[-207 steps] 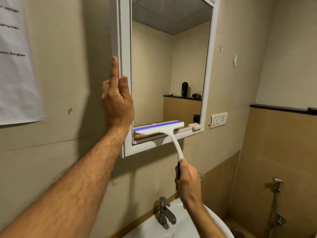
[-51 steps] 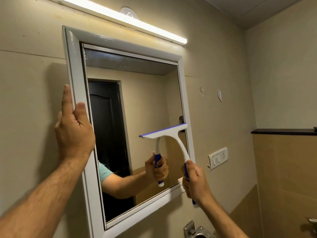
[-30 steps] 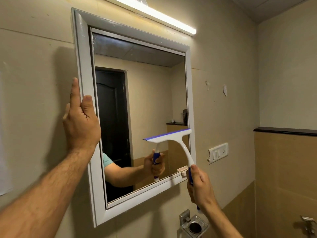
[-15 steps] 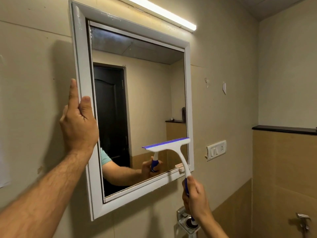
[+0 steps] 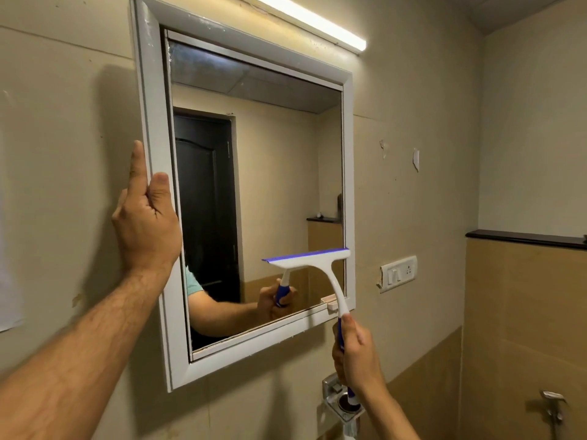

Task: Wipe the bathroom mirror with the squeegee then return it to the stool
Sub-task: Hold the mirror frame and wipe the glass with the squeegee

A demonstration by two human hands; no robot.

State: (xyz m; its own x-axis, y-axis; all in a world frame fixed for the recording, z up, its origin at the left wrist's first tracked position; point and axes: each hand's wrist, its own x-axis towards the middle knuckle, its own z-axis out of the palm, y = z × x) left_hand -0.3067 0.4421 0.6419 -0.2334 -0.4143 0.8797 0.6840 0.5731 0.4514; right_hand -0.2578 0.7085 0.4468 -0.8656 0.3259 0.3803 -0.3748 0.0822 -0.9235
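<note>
Right hand [image 5: 357,354] grips the squeegee [image 5: 317,265] handle, blade on the mirror [image 5: 279,173] near its lower right corner.
The left hand [image 5: 146,223], fingers straight, steadies the left frame edge; best to pull the blade down evenly to the bottom edge. The stool is out of view, and the blade's contact is hard to judge.
</note>
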